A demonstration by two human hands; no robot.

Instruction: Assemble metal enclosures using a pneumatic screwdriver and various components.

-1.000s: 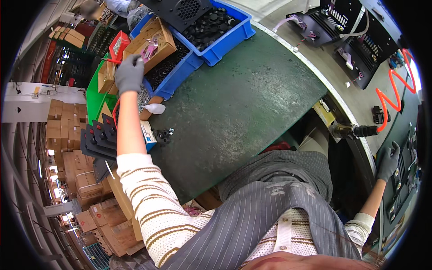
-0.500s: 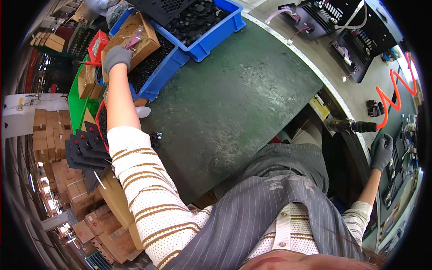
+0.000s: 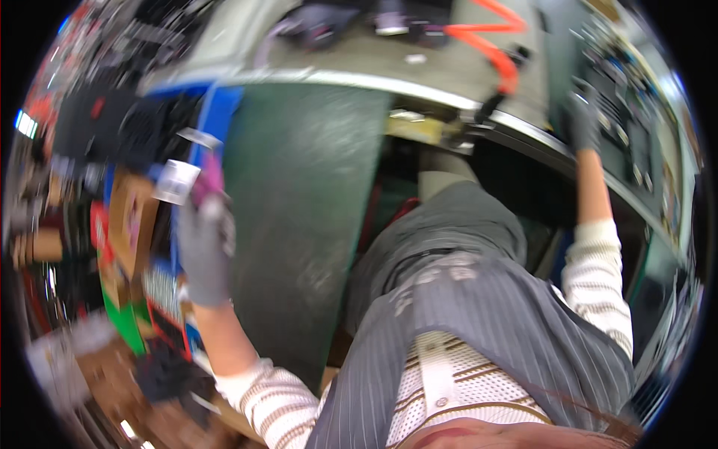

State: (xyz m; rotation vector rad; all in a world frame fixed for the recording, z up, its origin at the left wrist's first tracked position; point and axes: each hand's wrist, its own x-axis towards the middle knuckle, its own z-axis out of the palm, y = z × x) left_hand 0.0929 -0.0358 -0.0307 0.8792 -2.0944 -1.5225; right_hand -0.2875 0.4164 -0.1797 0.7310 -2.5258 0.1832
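My left hand (image 3: pixel 206 251), in a grey glove, is closed on a purple ribbon cable (image 3: pixel 212 173). A white tag or connector (image 3: pixel 177 182) hangs by the cable, too smeared to tell which. This hand is over the bench's left side, just right of an open cardboard box (image 3: pixel 133 217). Far to the right, my gloved right hand (image 3: pixel 582 123) rests by a side bench, fingers loosely stretched out and blurred, with nothing seen in them. Nearest to it are black panels (image 3: pixel 624 123) with small fittings.
A green-topped bench (image 3: pixel 299 187) spans the middle. Blue bins (image 3: pixel 217 127) stand at its far left, beside a green bin (image 3: pixel 123 318). An orange coiled hose (image 3: pixel 497 56) leads to a dark air tool (image 3: pixel 467 131) at the metal edge. Cartons (image 3: pixel 112 382) are stacked lower left.
My left hand has come out of the cardboard box and drawn back with the purple cable. The whole view has turned to the right and blurred. My right hand stays by the side bench.
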